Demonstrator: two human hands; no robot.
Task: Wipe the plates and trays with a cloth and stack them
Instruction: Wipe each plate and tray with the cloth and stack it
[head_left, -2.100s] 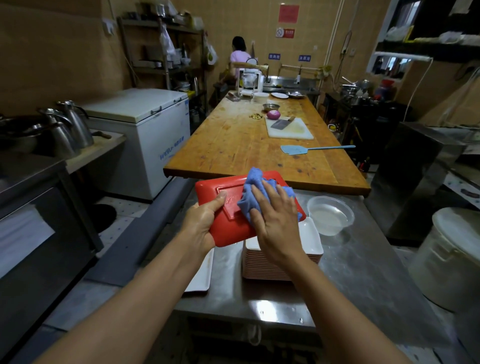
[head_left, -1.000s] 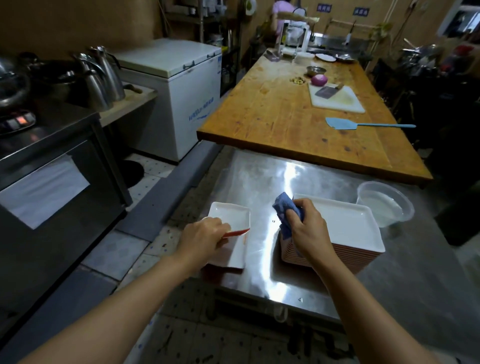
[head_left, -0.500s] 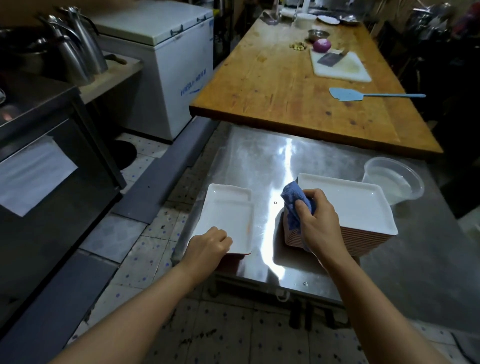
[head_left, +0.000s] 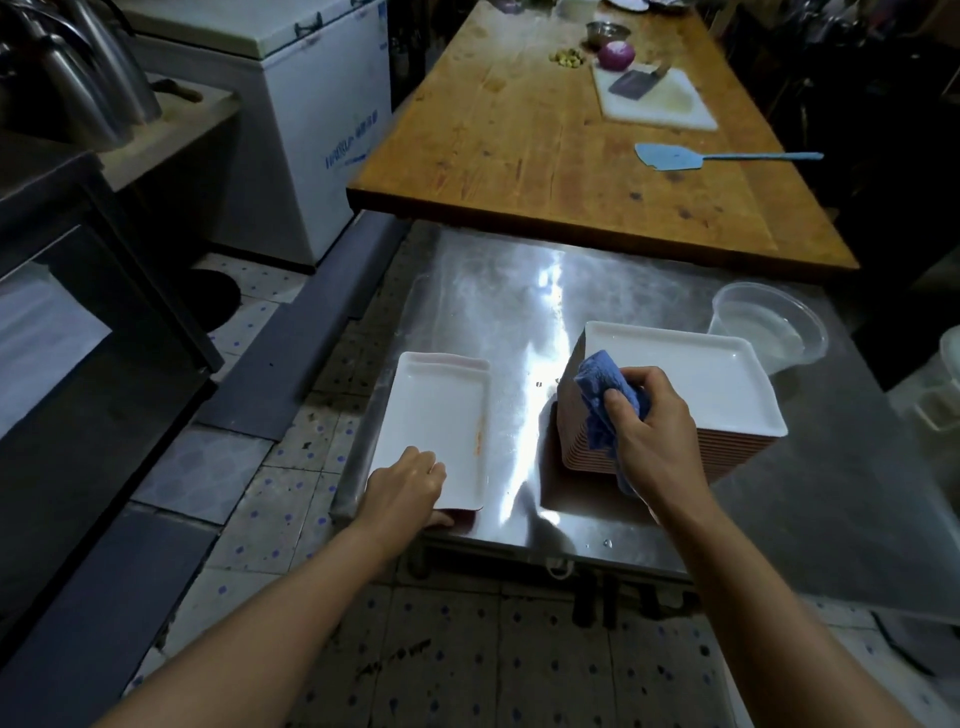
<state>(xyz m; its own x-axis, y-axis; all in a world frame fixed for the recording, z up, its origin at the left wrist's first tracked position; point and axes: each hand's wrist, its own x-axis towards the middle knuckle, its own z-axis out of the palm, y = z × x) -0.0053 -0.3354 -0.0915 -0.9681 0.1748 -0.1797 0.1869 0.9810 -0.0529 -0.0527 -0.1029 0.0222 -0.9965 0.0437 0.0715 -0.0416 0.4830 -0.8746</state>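
Observation:
A white rectangular tray (head_left: 441, 415) with a red underside lies face up at the front left of the steel table (head_left: 498, 291). My left hand (head_left: 405, 488) grips its near edge, fingers on top and thumb beneath. To the right stands a tall stack of the same trays (head_left: 717, 384), white inside and red at the rims. My right hand (head_left: 649, 426) holds a bunched blue cloth (head_left: 602, 395) against the stack's near left corner.
A clear plastic bowl of water (head_left: 769, 327) sits behind the stack at the right. Beyond the steel table is a long wooden table (head_left: 519, 135) with a cutting board and cleaver (head_left: 654, 98), an onion and a blue swatter (head_left: 675, 156). A white freezer (head_left: 311, 104) stands at left.
The red-backed tray was wiped in the air, then turned over and set down at the front left. My right hand carried the cloth to the stack's corner. The view tilted downward.

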